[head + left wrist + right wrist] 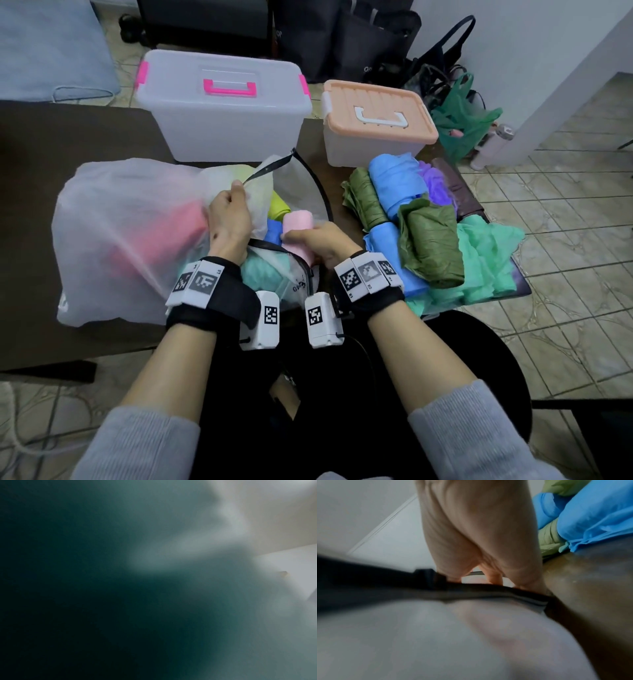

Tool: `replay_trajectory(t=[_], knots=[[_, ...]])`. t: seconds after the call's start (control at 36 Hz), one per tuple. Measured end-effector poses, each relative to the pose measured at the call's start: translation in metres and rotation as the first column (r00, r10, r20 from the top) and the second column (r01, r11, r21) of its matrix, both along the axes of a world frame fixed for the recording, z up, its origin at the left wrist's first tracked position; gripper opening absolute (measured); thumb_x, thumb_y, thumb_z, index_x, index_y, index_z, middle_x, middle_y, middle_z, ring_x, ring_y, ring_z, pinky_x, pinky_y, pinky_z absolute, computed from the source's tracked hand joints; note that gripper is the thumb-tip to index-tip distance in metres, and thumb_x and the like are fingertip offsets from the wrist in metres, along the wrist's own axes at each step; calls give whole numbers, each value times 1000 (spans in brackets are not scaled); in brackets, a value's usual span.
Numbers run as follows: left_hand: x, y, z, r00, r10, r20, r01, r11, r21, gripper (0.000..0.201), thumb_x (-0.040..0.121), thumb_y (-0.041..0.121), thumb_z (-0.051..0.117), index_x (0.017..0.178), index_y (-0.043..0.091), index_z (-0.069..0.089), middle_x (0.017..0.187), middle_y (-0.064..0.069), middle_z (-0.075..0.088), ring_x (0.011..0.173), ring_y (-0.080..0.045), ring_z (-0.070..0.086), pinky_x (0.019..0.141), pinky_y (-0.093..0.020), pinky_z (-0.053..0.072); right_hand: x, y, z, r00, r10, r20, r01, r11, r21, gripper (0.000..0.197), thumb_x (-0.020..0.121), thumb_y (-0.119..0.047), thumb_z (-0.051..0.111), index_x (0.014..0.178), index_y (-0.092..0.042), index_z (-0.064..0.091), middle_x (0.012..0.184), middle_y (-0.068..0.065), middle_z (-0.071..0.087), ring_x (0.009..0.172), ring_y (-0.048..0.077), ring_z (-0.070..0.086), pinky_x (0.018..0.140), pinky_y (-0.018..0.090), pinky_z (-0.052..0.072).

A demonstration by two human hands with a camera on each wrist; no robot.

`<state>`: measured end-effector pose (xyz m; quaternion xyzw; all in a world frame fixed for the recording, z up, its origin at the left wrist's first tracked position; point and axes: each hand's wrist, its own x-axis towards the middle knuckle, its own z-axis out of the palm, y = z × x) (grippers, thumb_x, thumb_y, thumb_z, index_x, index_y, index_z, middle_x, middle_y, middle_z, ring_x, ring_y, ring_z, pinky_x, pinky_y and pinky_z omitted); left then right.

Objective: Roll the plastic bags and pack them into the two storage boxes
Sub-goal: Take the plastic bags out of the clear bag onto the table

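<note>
A big translucent white pouch (130, 233) with a black zip rim lies on the dark table (68, 144), holding coloured rolled bags. My left hand (229, 212) pinches the pouch's upper edge and holds it apart. My right hand (315, 240) grips a pink rolled bag (297, 222) at the pouch mouth, beside yellow-green and blue rolls. Two closed storage boxes stand behind: a clear one with pink handle (222, 109) and a smaller one with a peach lid (376, 120). The left wrist view is a dark blur. In the right wrist view my palm (479, 527) rises above the zip rim.
A heap of blue, olive, purple and mint bags (428, 233) lies on the table's right side, seen as blue and green bags (590, 520) in the right wrist view. Dark tote bags and a green bag (462, 116) sit on the tiled floor behind.
</note>
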<state>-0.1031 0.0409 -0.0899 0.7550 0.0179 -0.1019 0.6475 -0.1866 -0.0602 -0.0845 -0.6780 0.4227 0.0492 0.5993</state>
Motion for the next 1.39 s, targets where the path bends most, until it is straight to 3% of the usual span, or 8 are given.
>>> replay_trajectory(t=[0.19, 0.39, 0.58, 0.69, 0.89, 1.06, 1.17, 1.39], knots=[[16, 14, 0, 999, 49, -2, -49, 996, 78, 45, 100, 38, 34, 60, 17, 36, 61, 1, 38, 69, -19, 39, 65, -30, 32, 11, -18, 19, 975, -76, 211, 71, 997, 31, 40, 87, -11, 64, 120, 9, 53, 117, 22, 62, 92, 27, 62, 82, 39, 52], [15, 12, 0, 999, 46, -13, -44, 993, 111, 45, 101, 38, 32, 62, 17, 38, 63, 1, 43, 75, -20, 44, 69, -29, 33, 21, -56, 60, 851, -203, 485, 270, 960, -72, 44, 86, -21, 64, 119, 4, 52, 114, 17, 63, 102, 27, 63, 89, 43, 53], [15, 11, -3, 999, 41, 7, -42, 995, 94, 43, 101, 36, 33, 63, 18, 40, 62, 2, 42, 75, -20, 45, 70, -32, 35, 33, -94, 54, 983, -8, 183, 127, 754, -645, 48, 91, -22, 54, 130, 1, 37, 121, 14, 52, 113, 30, 51, 94, 34, 42], [14, 11, -1, 999, 20, 27, -24, 989, 145, 44, 101, 37, 31, 62, 16, 37, 62, 2, 40, 66, -21, 40, 65, -28, 29, 37, -95, 31, 994, -33, -100, -44, 733, -679, 60, 93, -22, 55, 135, 7, 24, 138, 22, 43, 127, 36, 41, 100, 39, 35], [13, 12, 0, 1000, 16, 26, -20, 989, 145, 44, 101, 37, 32, 61, 17, 36, 62, 2, 40, 72, -20, 41, 62, -29, 28, 42, -92, 1, 987, -21, -159, -94, 728, -679, 70, 85, -28, 67, 133, 6, 29, 136, 21, 45, 126, 34, 46, 104, 37, 36], [13, 11, -1, 999, 36, 10, -36, 994, 100, 44, 101, 37, 34, 61, 18, 34, 59, 2, 36, 63, -18, 37, 65, -29, 31, 37, -86, -10, 979, -55, -195, -141, 510, -848, 63, 83, -31, 68, 129, 0, 38, 131, 18, 45, 120, 32, 48, 97, 38, 40], [12, 12, -1, 999, 38, 11, -39, 995, 88, 45, 100, 38, 34, 61, 18, 33, 59, 3, 35, 58, -15, 35, 66, -30, 31, 36, -77, -10, 975, -117, -190, -153, 267, -952, 31, 89, -17, 59, 118, -15, 48, 129, 12, 41, 117, 30, 41, 86, 36, 39], [12, 11, -1, 999, 41, 11, -41, 998, 43, 44, 100, 39, 35, 60, 19, 31, 59, 4, 34, 56, -13, 33, 66, -30, 30, 35, -80, -9, 962, -5, -274, -238, 479, -845, 40, 97, -27, 47, 132, -7, 44, 137, 17, 38, 126, 32, 37, 100, 38, 35]])
